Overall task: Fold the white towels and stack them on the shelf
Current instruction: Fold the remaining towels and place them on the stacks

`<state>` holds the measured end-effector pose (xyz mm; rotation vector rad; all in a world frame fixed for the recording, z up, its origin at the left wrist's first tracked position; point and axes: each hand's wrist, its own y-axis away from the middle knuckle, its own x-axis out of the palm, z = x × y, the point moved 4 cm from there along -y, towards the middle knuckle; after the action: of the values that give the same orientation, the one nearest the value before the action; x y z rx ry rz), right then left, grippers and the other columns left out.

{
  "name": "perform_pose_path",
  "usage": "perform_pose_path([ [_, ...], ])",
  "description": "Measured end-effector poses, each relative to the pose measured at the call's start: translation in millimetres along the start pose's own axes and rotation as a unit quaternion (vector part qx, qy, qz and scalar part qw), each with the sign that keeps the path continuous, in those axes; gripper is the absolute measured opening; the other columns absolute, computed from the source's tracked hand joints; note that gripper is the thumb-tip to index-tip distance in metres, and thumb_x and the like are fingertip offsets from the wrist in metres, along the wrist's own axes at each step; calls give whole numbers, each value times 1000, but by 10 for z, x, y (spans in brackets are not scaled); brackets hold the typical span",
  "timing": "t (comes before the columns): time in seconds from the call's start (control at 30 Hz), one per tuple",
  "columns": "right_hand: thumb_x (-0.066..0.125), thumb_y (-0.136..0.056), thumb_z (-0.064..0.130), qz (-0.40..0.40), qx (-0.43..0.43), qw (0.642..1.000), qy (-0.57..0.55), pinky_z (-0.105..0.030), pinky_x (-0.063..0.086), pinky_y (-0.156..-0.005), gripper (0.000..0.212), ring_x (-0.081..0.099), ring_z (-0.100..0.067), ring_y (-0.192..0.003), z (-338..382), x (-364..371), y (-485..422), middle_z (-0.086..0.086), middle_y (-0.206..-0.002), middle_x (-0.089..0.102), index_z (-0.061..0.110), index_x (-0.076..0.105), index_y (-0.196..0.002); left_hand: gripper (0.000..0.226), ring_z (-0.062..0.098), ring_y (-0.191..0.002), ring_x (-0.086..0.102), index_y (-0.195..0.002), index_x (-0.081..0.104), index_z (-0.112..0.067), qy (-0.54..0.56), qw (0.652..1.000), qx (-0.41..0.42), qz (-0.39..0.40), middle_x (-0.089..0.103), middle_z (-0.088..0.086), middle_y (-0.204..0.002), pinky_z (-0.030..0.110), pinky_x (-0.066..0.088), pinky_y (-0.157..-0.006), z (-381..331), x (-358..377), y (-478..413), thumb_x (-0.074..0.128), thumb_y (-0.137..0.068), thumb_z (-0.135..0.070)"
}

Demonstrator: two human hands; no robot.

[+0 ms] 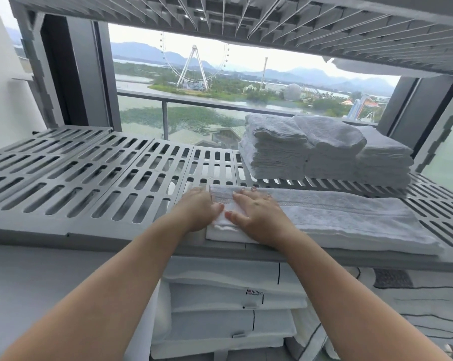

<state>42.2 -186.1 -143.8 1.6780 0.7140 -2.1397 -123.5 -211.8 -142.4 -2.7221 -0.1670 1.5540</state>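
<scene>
Towel (337,217): long folded strip lying along the front edge of the slotted shelf (90,183), its left end under both hands and the rest running off to the right of the right hand (256,213). Right hand is released, palm down, fingers spread flat on the cloth. Left hand (198,208) sits at the very end of the strip, thumb on the towel, fingers straight and reaching past the edge onto the shelf. It looks flat and pressing, not clenched. My read is smoothing or squaring the end before the next fold. Risks: the strip's near edge overhangs the shelf lip slightly, so a hard pull toward the body could drag it off the front. Lifting only the left end for a fold may let the layers slide and skew, since nothing pins the far right end. A loose edge could also catch in the slots. Look: white terry, thick, several layers visible at the near edge, woven band running lengthwise, top face fairly smooth. Beyond the hands and to the right, three stacks of folded towels (324,152) stand side by side, touching. Below the shelf, under the forearms, folded linens (233,295) with a label.
</scene>
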Motion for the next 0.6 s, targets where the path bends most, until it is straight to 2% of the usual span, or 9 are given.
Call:
perform_pose_path([
  [0.07,39,-84,78,-37,-40,997,-55,-41,27,-119,77,34,-15,-144,31,-50,66,4,-155,42,31,50,-143,27,23,-101,60,-108,68,-9,57,998,7,-40,63,4,-113,37,50,-88,43,-96,35,58,-96,-32],
  [0.17,55,-78,77,-80,-99,987,-100,-35,44,-106,63,51,-8,-129,111,-79,168,9,-137,59,36,64,-125,12,17,-92,59,-97,69,-18,104,991,8,-78,62,-5,-95,31,44,-78,103,-187,88,63,-94,-28],
  [0.27,65,-85,60,-136,-148,974,-106,-33,54,-91,40,65,-9,-110,198,-122,249,10,-118,72,30,75,-110,12,15,-83,60,-85,68,-20,115,990,12,-87,64,-7,-84,30,44,-71,105,-191,100,65,-93,-29],
  [0.33,67,-91,44,-178,-169,965,-92,-32,57,-85,26,68,-6,-107,246,-127,303,9,-110,75,24,80,-101,17,14,-76,58,-80,65,-21,125,988,2,-91,63,-6,-78,29,41,-64,104,-168,104,63,-94,-30],
  [0.4,63,-95,34,-225,-170,957,-60,-33,59,-80,23,70,-8,-105,281,-104,359,6,-107,76,20,80,-99,21,16,-75,58,-78,64,-20,130,985,-9,-110,64,-4,-77,29,38,-62,97,-152,132,59,-96,-30],
  [0.5,60,-98,29,-288,-170,940,-63,-35,60,-77,23,72,-13,-102,286,-96,441,4,-108,76,15,79,-97,15,14,-80,62,-88,67,-21,180,963,-18,-200,67,-9,-79,28,41,-68,104,-186,212,58,-97,-27],
  [0.53,60,-98,28,-304,-182,933,-62,-35,60,-79,22,72,-13,-102,293,-94,469,3,-108,76,15,79,-97,13,13,-82,63,-92,68,-20,199,955,-23,-220,67,-11,-81,27,42,-69,110,-198,241,58,-97,-27],
  [0.6,62,-98,25,-320,-222,920,-42,-33,59,-85,20,71,-13,-105,326,-71,512,3,-110,76,14,80,-101,14,12,-87,64,-100,69,-20,201,957,-27,-210,69,-11,-87,22,42,-70,98,-194,272,58,-97,-28],
])
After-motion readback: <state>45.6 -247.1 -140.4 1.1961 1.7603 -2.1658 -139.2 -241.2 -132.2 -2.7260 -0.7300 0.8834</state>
